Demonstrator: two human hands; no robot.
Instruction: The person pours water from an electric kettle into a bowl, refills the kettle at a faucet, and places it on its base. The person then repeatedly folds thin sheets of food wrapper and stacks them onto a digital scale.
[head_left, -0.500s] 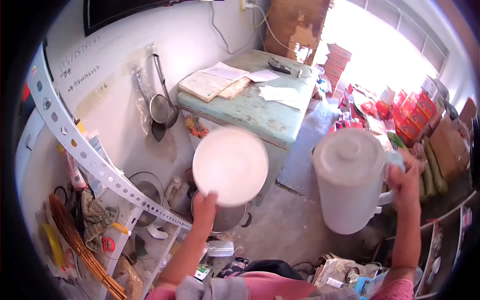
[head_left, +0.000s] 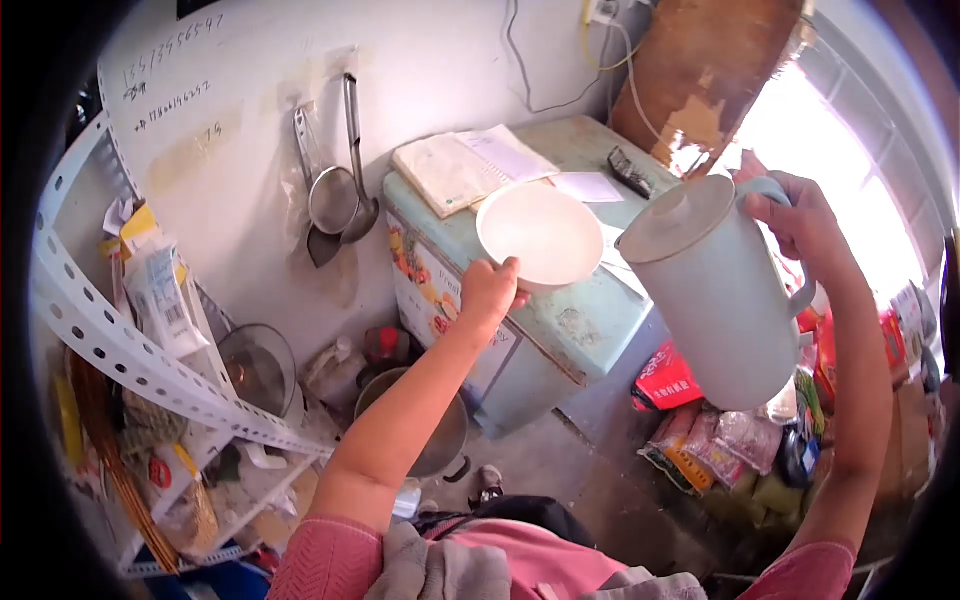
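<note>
My left hand is closed on the near rim of a white bowl, thumb on top and fingers below. The bowl is held up in front of the pale green chest, its inside facing me. In my right hand is the handle of a large light-grey lidded pitcher. The pitcher tilts to the left, with its lid on and its spout side toward the bowl. Bowl and pitcher are apart. What the pitcher contains is hidden.
On the chest lie an open notebook and a dark handheld device. Ladles hang on the wall. A pot stands below, beside a white perforated metal rack. Red packages and bags lie on the floor to the right.
Both hands have moved up and forward, bringing bowl and pitcher closer together. The pitcher has gone from nearly upright to tilted left. The view has shifted too.
</note>
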